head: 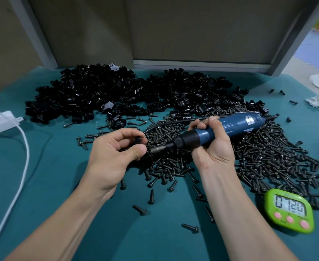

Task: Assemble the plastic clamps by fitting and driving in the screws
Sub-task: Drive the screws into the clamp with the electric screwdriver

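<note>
**Driver tip at the clamp, both hands over the screws**

Pinching a small black plastic clamp (137,140) in the left hand (113,153), thumb below, forefinger curled over the top, the other fingers tucked behind. Mostly hidden by those fingers, so no telling whether a screw sits in it. Holding that hand palm inward, forearm coming up from the lower left corner.

Gripping a blue electric screwdriver (230,127) in the right hand (215,147), fingers wrapped round the barrel just behind the black collar, forearm rising from the lower right. Lying nearly level, tilted a little down toward the left, metal tip right at the left thumb and the clamp; cannot tell whether seated on a screw head. Hands close together yet not touching each other, linked only through tool and part, both raised just above the teal mat (61,213).

Trailing from the tool's rear, a black cord (166,123), looping back leftward behind the hands. Directly beneath and to the right of the hands, spread wide, a heap of black screws (264,161), with strays scattered toward the near edge. Farther back, across the mat, a big pile of loose black clamps (108,91). At the near right, beside the heap's edge, a green digital timer (290,210) with pink buttons. At the left, a white cable (27,149) curving down the mat. At the far right, a crumpled white cloth (316,101).
</note>
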`<state>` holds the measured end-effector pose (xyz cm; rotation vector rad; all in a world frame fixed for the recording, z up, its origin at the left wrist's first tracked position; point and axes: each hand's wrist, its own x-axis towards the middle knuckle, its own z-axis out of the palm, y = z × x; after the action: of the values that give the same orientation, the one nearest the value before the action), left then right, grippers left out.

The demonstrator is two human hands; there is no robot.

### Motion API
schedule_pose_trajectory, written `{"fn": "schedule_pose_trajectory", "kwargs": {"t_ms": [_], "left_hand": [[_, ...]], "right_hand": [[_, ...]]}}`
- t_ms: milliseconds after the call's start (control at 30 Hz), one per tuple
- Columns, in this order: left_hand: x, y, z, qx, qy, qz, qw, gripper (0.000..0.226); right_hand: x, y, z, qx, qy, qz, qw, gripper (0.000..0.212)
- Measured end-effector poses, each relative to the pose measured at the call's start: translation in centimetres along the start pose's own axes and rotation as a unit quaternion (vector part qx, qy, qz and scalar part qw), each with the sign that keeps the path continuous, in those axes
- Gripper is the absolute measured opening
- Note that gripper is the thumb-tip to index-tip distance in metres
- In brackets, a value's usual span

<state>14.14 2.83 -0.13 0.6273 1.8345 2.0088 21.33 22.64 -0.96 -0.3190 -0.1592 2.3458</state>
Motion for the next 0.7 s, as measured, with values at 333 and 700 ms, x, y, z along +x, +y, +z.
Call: {"fn": "schedule_pose_trajectory", "kwargs": {"t_ms": [333,700], "left_hand": [[0.01,0.05,0.02,-0.003,-0.001,-0.005,1.000,0.044],[0.38,0.30,-0.34,-0.068,0.013,-0.086,0.994,0.021]], "right_hand": [[0.00,0.12,-0.03,-0.003,0.000,-0.004,1.000,0.034],[-0.32,0.17,0.16,-0.011,-0.023,0.005,1.000,0.030]]}}
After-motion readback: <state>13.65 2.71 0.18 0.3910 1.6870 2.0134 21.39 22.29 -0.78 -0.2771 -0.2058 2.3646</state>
